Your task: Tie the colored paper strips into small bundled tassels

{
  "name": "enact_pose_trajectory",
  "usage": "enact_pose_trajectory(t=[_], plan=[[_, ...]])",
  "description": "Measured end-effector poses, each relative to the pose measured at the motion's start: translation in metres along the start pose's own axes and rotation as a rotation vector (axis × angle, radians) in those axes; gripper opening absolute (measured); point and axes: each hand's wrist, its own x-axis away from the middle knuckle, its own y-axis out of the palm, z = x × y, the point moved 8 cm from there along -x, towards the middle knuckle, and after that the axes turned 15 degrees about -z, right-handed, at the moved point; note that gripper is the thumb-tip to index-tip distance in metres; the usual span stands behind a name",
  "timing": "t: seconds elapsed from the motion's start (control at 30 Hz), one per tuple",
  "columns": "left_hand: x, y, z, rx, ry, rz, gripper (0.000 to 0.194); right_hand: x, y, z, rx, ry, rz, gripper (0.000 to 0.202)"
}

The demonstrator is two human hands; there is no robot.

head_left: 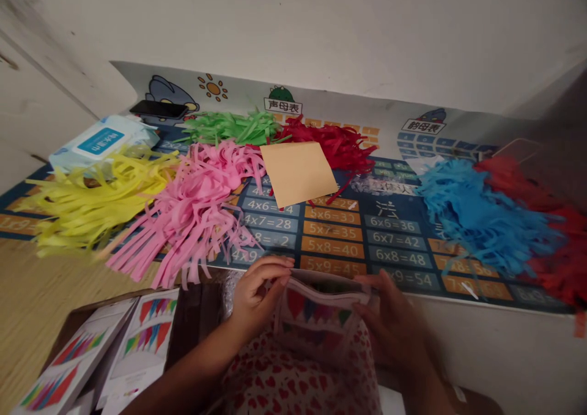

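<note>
Over my lap is a flat bag point(316, 320) with colourful pennants showing on its front, its mouth gaping at the top. My left hand point(257, 293) pinches the bag's upper left edge between thumb and fingers. At the upper right edge my right hand point(394, 317), blurred by motion, grips the bag too. What lies inside the bag is hidden. Just beyond it, a tan paper square point(298, 173) rests on the table partly over a red tissue tassel bunch point(339, 146). A pink tassel bunch point(197, 201) spreads to the left of my left hand.
A yellow tassel bunch point(101, 195), a wipes pack point(103, 139) and a dark phone point(159, 109) are at left. Green tassels point(233, 126) lie behind; blue point(486, 210) and red tassels point(559, 250) lie right. Pennant-printed packages point(144, 341) stand in a box at lower left.
</note>
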Motion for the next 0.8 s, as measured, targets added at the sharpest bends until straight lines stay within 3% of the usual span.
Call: enact_pose_trajectory(t=[0.17, 0.27, 0.37, 0.43, 0.53, 0.6, 0.8], plan=[[-0.003, 0.003, 0.011, -0.008, 0.113, -0.063, 0.022, -0.004, -0.006, -0.022, -0.136, -0.164, 0.009, 0.019], [-0.006, 0.001, 0.015, 0.02, 0.096, -0.06, 0.01, -0.01, -0.01, -0.029, -0.222, -0.096, -0.008, 0.012], [-0.009, 0.0, 0.012, 0.044, -0.023, -0.08, 0.011, -0.013, -0.015, -0.031, -0.268, 0.008, 0.026, 0.009], [-0.012, 0.005, 0.009, 0.058, -0.135, -0.193, 0.008, -0.014, -0.015, -0.028, -0.312, 0.089, 0.028, 0.008], [-0.012, 0.012, 0.007, 0.017, -0.233, -0.377, 0.022, -0.016, -0.008, -0.023, -0.301, 0.188, -0.073, 0.025], [-0.012, 0.011, 0.009, -0.029, -0.236, -0.418, 0.023, -0.015, -0.006, -0.021, -0.248, 0.221, -0.126, 0.026], [-0.01, 0.009, 0.01, -0.052, -0.205, -0.394, 0.021, -0.014, -0.007, -0.02, -0.18, 0.245, -0.12, 0.028]])
